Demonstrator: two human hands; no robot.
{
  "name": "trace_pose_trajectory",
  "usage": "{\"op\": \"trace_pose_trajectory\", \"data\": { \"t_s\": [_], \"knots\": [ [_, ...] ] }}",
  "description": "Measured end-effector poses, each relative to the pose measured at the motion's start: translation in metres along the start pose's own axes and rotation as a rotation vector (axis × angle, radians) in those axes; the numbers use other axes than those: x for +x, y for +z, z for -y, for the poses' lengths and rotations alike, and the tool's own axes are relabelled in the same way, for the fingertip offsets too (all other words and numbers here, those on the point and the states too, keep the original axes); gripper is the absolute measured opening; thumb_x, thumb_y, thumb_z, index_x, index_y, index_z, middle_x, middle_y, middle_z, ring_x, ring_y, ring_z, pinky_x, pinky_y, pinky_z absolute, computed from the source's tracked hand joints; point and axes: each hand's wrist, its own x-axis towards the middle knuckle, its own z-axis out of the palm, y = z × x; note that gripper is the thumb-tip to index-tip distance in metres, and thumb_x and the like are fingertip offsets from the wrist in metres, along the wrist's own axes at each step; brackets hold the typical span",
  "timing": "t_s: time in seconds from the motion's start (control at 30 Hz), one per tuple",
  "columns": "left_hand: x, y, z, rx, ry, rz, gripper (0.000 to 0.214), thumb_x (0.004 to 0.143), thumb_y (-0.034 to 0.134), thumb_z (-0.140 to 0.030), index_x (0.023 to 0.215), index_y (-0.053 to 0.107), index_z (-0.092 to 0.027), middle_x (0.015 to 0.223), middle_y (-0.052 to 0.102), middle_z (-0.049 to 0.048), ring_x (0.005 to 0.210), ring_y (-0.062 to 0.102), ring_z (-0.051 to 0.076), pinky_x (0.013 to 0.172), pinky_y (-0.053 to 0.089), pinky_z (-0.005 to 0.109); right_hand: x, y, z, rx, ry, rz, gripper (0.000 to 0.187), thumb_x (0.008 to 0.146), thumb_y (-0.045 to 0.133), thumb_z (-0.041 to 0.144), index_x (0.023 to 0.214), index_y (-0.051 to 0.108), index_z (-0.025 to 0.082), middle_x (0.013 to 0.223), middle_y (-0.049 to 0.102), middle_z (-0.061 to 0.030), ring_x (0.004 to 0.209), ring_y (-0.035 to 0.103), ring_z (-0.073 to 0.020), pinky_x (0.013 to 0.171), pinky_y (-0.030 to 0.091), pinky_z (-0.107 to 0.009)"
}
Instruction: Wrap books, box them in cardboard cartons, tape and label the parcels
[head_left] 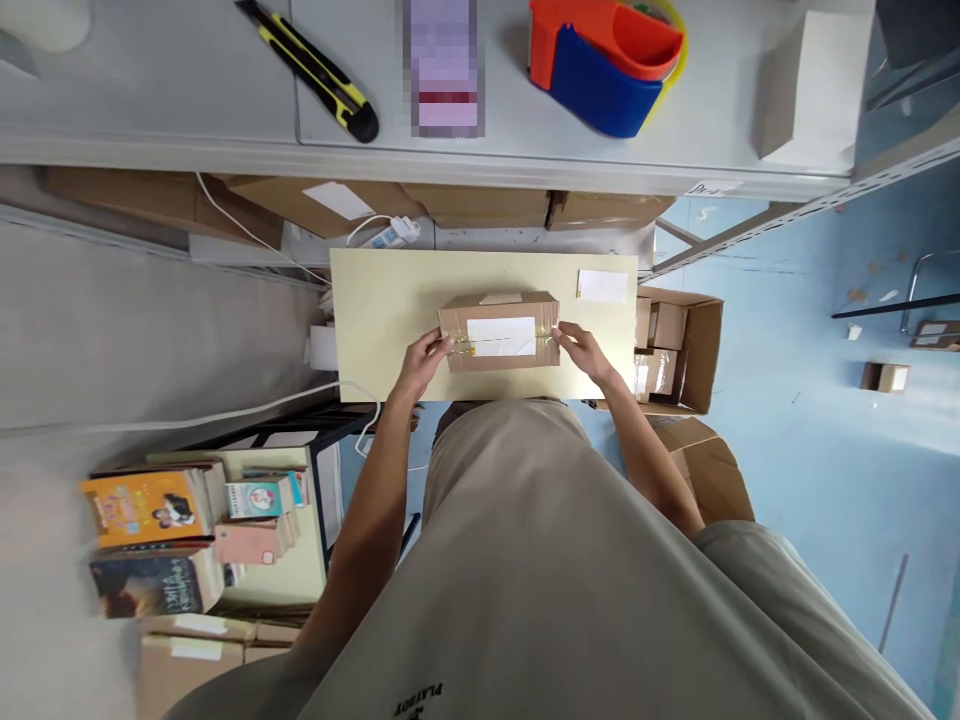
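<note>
A brown cardboard box (491,362) lies on the pale yellow table (390,290) in front of me. Clear tape runs along its top, and a white label (501,328) sits across the middle. My left hand (426,362) grips the box's left end, thumb on top near the tape. At the opposite end, my right hand (583,348) holds the right edge with thumb and fingers. A white slip of paper (602,285) rests at the table's far right corner.
A yellow-black utility knife (315,75) and a red-blue tape dispenser (600,70) are on the shelf above. An open carton (697,350) with small boxes stands right of the table. Book stacks (150,507) occupy a side table at left; a white cable (225,425) crosses there.
</note>
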Motion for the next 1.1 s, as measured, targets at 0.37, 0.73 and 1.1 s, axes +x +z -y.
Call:
{"op": "trace_pose_trajectory", "data": {
  "t_s": [0.37,0.73,1.1],
  "knots": [
    [0.004,0.014,0.018,0.118,-0.098,-0.249,0.056,0.074,0.085,-0.043,0.123,0.081,-0.017,0.128,0.087,0.0152,0.129,0.079,0.039,0.119,0.061,0.054,0.025,0.028,-0.042,0.24,0.007,0.124,0.06,0.092,0.081,0.047,0.147,0.08,0.022,0.179,0.058,-0.0175,0.138,0.073,-0.0305,0.126,0.059,-0.055],
    [0.001,0.06,-0.007,0.56,0.208,-0.473,0.052,0.107,0.066,-0.044,0.154,0.067,-0.021,0.165,0.066,0.0219,0.163,0.059,0.038,0.14,0.045,0.057,0.086,-0.072,-0.098,-0.362,0.154,-0.45,0.055,0.11,0.074,0.036,0.157,0.069,0.007,0.168,0.062,-0.0292,0.161,0.057,-0.0378,0.136,0.049,-0.055],
    [0.047,0.223,-0.038,0.884,0.419,0.025,0.082,0.095,0.084,-0.031,0.171,0.058,-0.021,0.195,0.031,0.0199,0.185,0.019,0.047,0.15,0.017,0.073,0.11,-0.068,-0.116,-0.374,0.388,-0.608,0.045,0.11,0.076,0.036,0.151,0.07,0.019,0.162,0.061,-0.0229,0.158,0.057,-0.0388,0.122,0.061,-0.055]
  ]
}}
